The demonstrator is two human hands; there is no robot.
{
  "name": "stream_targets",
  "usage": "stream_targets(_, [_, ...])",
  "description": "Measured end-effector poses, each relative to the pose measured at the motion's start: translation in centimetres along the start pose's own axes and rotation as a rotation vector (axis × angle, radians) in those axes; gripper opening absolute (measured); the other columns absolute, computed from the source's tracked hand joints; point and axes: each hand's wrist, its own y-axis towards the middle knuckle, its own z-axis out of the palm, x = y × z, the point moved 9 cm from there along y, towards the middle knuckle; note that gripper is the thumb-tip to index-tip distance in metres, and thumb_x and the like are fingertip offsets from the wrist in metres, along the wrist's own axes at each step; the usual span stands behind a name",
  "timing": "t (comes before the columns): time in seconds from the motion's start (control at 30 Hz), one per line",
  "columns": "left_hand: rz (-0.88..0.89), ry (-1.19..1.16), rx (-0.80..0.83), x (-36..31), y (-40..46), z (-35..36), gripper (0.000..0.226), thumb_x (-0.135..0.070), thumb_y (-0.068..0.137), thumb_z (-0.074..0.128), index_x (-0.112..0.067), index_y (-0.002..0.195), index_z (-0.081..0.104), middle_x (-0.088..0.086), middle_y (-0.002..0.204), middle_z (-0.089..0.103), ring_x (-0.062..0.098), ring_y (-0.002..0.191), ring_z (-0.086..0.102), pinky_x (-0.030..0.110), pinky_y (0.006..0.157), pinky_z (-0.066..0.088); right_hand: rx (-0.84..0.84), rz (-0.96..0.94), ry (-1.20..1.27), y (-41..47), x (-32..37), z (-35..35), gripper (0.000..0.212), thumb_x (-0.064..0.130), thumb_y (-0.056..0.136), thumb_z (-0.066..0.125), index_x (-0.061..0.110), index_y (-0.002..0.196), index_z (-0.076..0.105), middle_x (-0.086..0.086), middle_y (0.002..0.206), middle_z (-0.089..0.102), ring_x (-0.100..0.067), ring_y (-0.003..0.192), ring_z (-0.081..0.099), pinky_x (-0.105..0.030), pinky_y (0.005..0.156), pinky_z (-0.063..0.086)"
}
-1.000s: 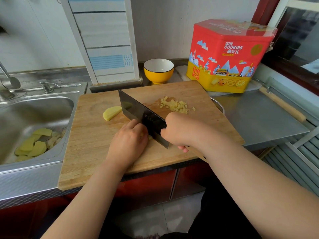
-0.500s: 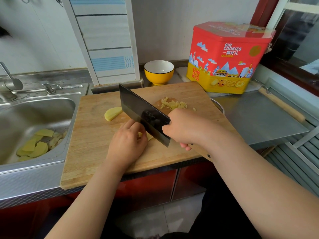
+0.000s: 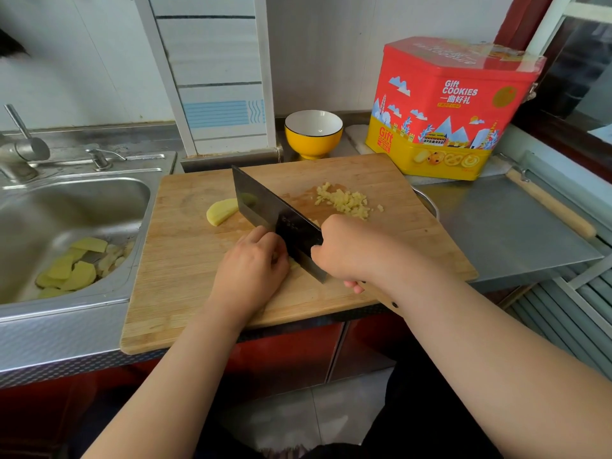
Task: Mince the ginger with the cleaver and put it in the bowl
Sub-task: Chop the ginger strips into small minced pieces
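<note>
Near the cutting board (image 3: 185, 276) centre, the right hand (image 3: 344, 250) grips the cleaver (image 3: 275, 220), blade against the left hand (image 3: 251, 266) knuckles, curled over hidden ginger; a slip risks a cut. Minced pile (image 3: 344, 200) at 1 o'clock, empty bowl (image 3: 313, 134) at 12

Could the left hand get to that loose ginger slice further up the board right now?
Probably yes. The ginger slice lies in the open on the cutting board, on the left hand's side of the cleaver, with nothing between them.
</note>
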Motion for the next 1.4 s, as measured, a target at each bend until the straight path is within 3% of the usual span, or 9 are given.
stream_targets(0.17, [0.004, -0.009, -0.001, -0.3, -0.2, -0.3, 0.007, -0.018, 0.085, 0.061, -0.014, 0.08, 0.06, -0.003, 0.084, 0.052, 0.011, 0.069, 0.045, 0.027, 0.06, 0.041, -0.012, 0.001, 0.125, 0.6, -0.9, -0.8, 0.017, 0.025, 0.1, 0.046, 0.009, 0.108, 0.045, -0.011, 0.066, 0.06, -0.014, 0.033, 0.048, -0.019, 0.038, 0.039])
stream_targets(0.3, [-0.019, -0.052, -0.012, -0.1, -0.6, -0.8, 0.006, -0.02, 0.086, 0.06, -0.016, 0.083, 0.058, -0.006, 0.089, 0.051, 0.011, 0.07, 0.049, 0.029, 0.059, 0.045, -0.033, -0.014, 0.121, -0.2, -1.0, -1.4, 0.033, 0.022, 0.101, 0.044, 0.004, 0.129, 0.046, -0.01, 0.066, 0.059, -0.011, 0.031, 0.046, -0.018, 0.038, 0.038])
stream_targets(0.47, [0.002, -0.087, -0.03, -0.1, -0.8, -1.1, 0.004, -0.019, 0.084, 0.059, -0.015, 0.082, 0.059, -0.004, 0.087, 0.053, 0.016, 0.07, 0.054, 0.034, 0.058, 0.048, -0.043, -0.063, 0.054, -1.3, 0.2, -1.8, 0.018, 0.025, 0.1, 0.044, 0.007, 0.098, 0.046, -0.008, 0.056, 0.056, -0.01, 0.025, 0.044, -0.019, 0.039, 0.039])
stream_targets(0.7, [0.013, -0.048, -0.004, -0.1, -0.9, -0.6, 0.005, -0.012, 0.081, 0.064, -0.012, 0.081, 0.059, 0.002, 0.083, 0.055, 0.022, 0.07, 0.054, 0.033, 0.057, 0.044, -0.031, -0.057, -0.003, -1.9, 1.2, -0.7, 0.009, 0.019, 0.099, 0.043, 0.011, 0.099, 0.044, -0.008, 0.054, 0.053, -0.013, 0.031, 0.047, -0.021, 0.042, 0.043])
stream_targets(0.9, [-0.002, -0.019, 0.003, 0.2, -0.8, -0.4, 0.005, -0.013, 0.079, 0.066, -0.012, 0.08, 0.061, 0.001, 0.081, 0.055, 0.021, 0.07, 0.053, 0.029, 0.056, 0.04, 0.041, -0.004, -0.037, -0.7, 1.2, 0.5, 0.035, 0.014, 0.098, 0.044, 0.007, 0.133, 0.048, -0.012, 0.056, 0.056, -0.019, 0.036, 0.049, -0.022, 0.043, 0.043])
stream_targets(1.07, [0.002, -0.013, 0.004, 0.1, -0.7, -0.4, 0.006, -0.013, 0.08, 0.066, -0.013, 0.08, 0.06, -0.001, 0.081, 0.054, 0.019, 0.072, 0.053, 0.03, 0.058, 0.043, 0.02, 0.003, 0.022, -0.1, 0.7, 0.0, 0.01, 0.018, 0.1, 0.045, 0.009, 0.102, 0.046, -0.012, 0.056, 0.056, -0.018, 0.034, 0.049, -0.02, 0.042, 0.04])
stream_targets(1.17, [0.003, -0.017, 0.02, -0.1, -0.8, -0.5, 0.005, -0.015, 0.082, 0.066, -0.014, 0.08, 0.061, -0.004, 0.083, 0.054, 0.015, 0.074, 0.052, 0.026, 0.061, 0.042, -0.014, 0.015, 0.08, 0.1, -0.1, -0.4, 0.017, 0.023, 0.1, 0.045, 0.005, 0.098, 0.045, -0.009, 0.058, 0.056, -0.012, 0.025, 0.045, -0.016, 0.037, 0.037])
stream_targets(1.3, [-0.176, -0.235, 0.037, 1.6, -1.0, -0.9, 0.007, -0.019, 0.083, 0.066, -0.022, 0.079, 0.062, -0.014, 0.084, 0.055, 0.006, 0.072, 0.055, 0.024, 0.065, 0.046, -0.052, -0.004, 0.058, -0.7, 0.0, -0.7, 0.029, 0.026, 0.101, 0.044, 0.006, 0.122, 0.05, -0.008, 0.058, 0.055, -0.014, 0.035, 0.048, -0.018, 0.039, 0.037])
stream_targets(1.4, [-0.304, -0.365, 0.019, 3.2, -1.8, -1.3, 0.009, -0.022, 0.083, 0.069, -0.026, 0.081, 0.061, -0.014, 0.092, 0.058, 0.005, 0.077, 0.058, 0.026, 0.07, 0.048, -0.063, -0.039, 0.057, -1.5, 0.4, -0.7, 0.029, 0.028, 0.101, 0.044, 0.005, 0.117, 0.052, -0.008, 0.057, 0.055, -0.015, 0.037, 0.049, -0.019, 0.041, 0.04])
